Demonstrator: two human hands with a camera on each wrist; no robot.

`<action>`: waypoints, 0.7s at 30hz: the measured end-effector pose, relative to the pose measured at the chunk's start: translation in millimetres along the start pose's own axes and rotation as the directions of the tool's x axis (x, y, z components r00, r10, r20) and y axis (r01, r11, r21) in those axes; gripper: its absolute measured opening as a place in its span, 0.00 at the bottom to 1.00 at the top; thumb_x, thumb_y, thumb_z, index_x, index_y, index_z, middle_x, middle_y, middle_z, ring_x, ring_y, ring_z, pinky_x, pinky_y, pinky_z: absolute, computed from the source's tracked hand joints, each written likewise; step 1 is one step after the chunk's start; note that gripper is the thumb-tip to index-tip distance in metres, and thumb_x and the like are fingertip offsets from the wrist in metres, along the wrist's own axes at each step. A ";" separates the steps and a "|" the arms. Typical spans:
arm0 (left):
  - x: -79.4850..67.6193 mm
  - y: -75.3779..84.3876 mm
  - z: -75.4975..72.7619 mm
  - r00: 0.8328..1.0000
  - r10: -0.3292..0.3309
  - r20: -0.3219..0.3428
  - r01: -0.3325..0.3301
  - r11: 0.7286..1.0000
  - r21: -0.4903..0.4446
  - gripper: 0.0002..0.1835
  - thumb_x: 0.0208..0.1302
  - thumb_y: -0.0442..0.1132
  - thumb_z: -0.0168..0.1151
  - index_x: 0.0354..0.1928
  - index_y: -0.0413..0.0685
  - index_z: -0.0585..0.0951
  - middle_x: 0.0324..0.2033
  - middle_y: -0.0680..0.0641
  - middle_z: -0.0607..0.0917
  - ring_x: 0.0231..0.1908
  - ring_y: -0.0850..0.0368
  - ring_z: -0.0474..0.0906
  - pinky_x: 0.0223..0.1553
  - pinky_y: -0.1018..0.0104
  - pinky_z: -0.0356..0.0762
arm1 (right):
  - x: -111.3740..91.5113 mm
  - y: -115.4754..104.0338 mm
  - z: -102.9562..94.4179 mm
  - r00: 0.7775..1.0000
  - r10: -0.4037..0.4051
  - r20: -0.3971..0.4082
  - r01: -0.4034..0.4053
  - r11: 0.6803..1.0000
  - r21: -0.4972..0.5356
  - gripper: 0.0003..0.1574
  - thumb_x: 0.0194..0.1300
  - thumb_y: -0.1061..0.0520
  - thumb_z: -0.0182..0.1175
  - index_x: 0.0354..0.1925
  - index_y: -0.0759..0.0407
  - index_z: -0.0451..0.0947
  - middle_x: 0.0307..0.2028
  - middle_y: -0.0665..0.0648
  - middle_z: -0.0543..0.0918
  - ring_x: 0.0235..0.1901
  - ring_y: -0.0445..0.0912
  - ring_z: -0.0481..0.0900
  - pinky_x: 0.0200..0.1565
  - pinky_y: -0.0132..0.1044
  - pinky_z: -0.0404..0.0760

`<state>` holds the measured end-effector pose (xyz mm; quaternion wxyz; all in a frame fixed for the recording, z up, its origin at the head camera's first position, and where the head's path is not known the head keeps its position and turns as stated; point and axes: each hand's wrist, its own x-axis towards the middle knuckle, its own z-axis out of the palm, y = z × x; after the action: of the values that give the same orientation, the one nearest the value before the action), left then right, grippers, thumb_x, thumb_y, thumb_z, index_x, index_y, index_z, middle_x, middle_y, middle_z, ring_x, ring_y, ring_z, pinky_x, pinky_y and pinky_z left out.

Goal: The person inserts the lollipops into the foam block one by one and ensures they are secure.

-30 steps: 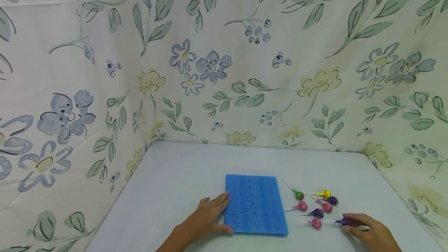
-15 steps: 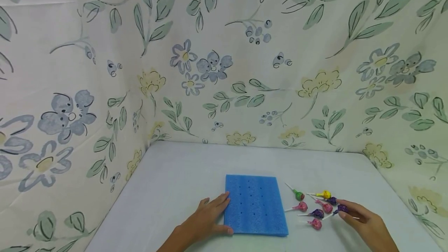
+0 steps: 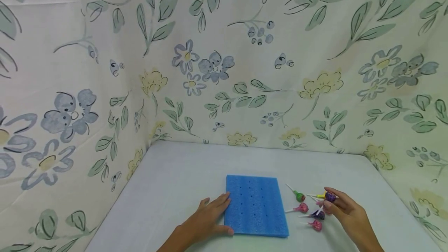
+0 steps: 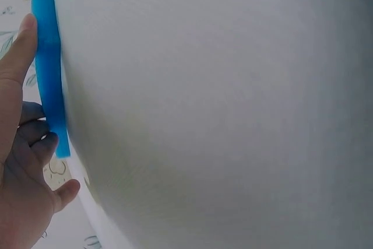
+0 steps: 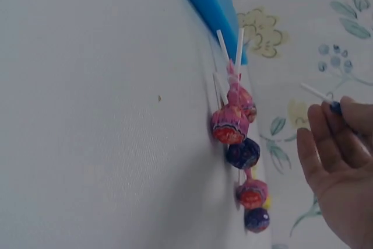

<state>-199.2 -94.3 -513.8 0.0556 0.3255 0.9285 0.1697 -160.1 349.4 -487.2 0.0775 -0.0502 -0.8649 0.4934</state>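
A purple-wrapped lollipop [image 3: 330, 196] is pinched between the thumb and fingers of my right hand [image 3: 350, 214], raised over the other lollipops. In the right wrist view its white stick [image 5: 315, 91] points away from the fingertips, and the hand covers most of the candy. My left hand [image 3: 209, 217] rests at the left edge of a flat blue foam block [image 3: 257, 205] dotted with small holes, fingers along the side and thumb by the front corner. The left wrist view shows the foam edge [image 4: 49, 68] against those fingers.
Right of the foam lie several wrapped lollipops: a green one [image 3: 300, 196], a pink one [image 3: 302, 207], a dark purple one [image 3: 319, 215] and another pink one [image 3: 316, 225]. The yellow one [image 3: 320, 196] is partly covered. Floral fabric [image 3: 245, 69] hangs behind the white table [image 3: 182, 170].
My right hand has lifted the purple lollipop from the right side of the pile and carried it up and leftward over the others. The left hand and the foam have stayed put.
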 end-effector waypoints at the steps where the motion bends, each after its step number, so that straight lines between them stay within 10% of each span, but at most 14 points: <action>1: -0.3 0.3 -0.2 1.000 0.000 0.000 0.000 1.000 -0.001 0.55 0.63 0.76 0.61 0.80 0.44 0.66 0.82 0.46 0.62 0.80 0.50 0.61 0.70 0.29 0.66 | 0.4 -1.2 3.2 1.000 0.003 0.001 -0.003 1.000 0.012 0.37 0.76 0.50 0.67 0.75 0.62 0.69 0.44 0.53 0.91 0.40 0.40 0.90 0.43 0.32 0.88; 10: -0.3 1.0 -1.2 1.000 -0.008 0.009 0.008 1.000 -0.013 0.55 0.62 0.75 0.62 0.80 0.43 0.66 0.82 0.46 0.62 0.81 0.50 0.60 0.71 0.29 0.65 | 8.4 -16.1 22.8 0.988 0.151 0.022 -0.152 0.986 0.070 0.33 0.68 0.46 0.75 0.61 0.67 0.83 0.48 0.52 0.92 0.43 0.30 0.86 0.45 0.23 0.83; 21: 2.2 1.7 -3.9 0.999 -0.012 0.034 0.012 1.000 0.000 0.55 0.63 0.75 0.62 0.81 0.44 0.65 0.82 0.46 0.61 0.81 0.51 0.60 0.73 0.33 0.65 | 13.8 -34.5 49.5 0.999 0.003 -0.044 -0.001 0.999 0.046 0.21 0.68 0.49 0.75 0.49 0.64 0.91 0.43 0.53 0.94 0.42 0.30 0.87 0.44 0.22 0.83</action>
<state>-200.8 -92.7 -509.5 0.0725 0.3230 0.9292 0.1641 -183.2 292.3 -481.2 0.0971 -0.0599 -0.8513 0.5122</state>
